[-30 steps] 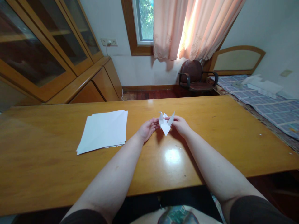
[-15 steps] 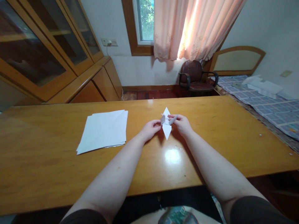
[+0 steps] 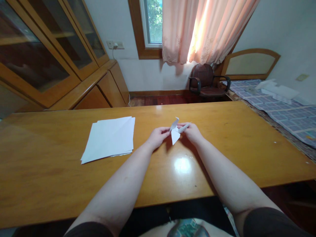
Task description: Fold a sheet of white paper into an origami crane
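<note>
Between my two hands is a white folded paper crane [image 3: 175,134], held just above the wooden table [image 3: 158,184]. One pointed wing slants down toward me, and a neck with a bent tip rises at its left. My left hand [image 3: 159,136] pinches the crane's left side between thumb and fingers. On the other side, my right hand [image 3: 192,131] is closed on the part that points up to the right. The crane's far wing is mostly out of sight, and some of my right fingertips are hidden behind the paper.
A stack of white paper sheets [image 3: 111,138] lies on the table to the left of my hands. Beyond the table stand a brown armchair [image 3: 206,80], a bed [image 3: 276,105] and a glass-fronted cabinet [image 3: 74,82]. Tiny white scraps dot the table's right side.
The crane has tilted and turned in my hands. Its far wing no longer shows as a point, and the near wing now slants down to the left. Both hands stay almost in place.
</note>
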Available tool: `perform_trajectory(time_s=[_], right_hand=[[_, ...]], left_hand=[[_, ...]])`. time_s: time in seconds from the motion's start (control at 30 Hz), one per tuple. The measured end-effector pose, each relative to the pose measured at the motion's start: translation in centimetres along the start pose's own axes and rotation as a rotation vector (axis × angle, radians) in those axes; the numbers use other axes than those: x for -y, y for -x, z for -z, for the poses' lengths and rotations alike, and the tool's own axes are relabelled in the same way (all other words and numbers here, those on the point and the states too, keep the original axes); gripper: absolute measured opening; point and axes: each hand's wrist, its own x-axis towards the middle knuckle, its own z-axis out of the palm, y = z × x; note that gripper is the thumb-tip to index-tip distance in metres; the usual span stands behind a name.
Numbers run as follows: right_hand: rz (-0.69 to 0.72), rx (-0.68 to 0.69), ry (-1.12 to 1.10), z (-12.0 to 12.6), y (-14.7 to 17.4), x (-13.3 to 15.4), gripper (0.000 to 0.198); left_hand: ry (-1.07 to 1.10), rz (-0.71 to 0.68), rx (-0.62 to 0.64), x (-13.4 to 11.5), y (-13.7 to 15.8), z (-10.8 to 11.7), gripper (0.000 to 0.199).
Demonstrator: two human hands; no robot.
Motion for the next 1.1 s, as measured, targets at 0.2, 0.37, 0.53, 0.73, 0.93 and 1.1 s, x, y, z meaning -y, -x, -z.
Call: perform_trajectory(time_s=[0.2, 0.37, 0.53, 0.73, 0.93, 1.1], right_hand=[[-0.018, -0.002, 0.063, -0.2, 0.2, 0.4, 0.029], [-0.08, -0.055, 0.036, -0.5, 0.2, 0.2, 0.031], [-0.055, -0.051, 0.092, -0.5, 0.3, 0.4, 0.028], [-0.003, -0.042, 0.075, -0.7, 0.6, 0.7, 0.022], [0.013, -0.075, 0.024, -0.7, 0.5, 0.6, 0.024], [-0.042, -0.19, -0.074, -0.5, -0.1, 0.1, 0.028]], left_hand=[[-0.021, -0.028, 0.018, 0.0, 0.1, 0.0, 0.038], [-0.033, -0.023, 0.009, -0.1, 0.2, -0.1, 0.037], [-0.018, -0.014, 0.017, -0.2, 0.2, -0.2, 0.034], [0.089, 0.055, -0.011, 0.0, 0.2, -0.5, 0.035], [0.111, 0.053, -0.021, 0.4, 0.0, -0.6, 0.034], [0.119, 0.035, -0.064, 1.0, -0.2, -0.3, 0.033]])
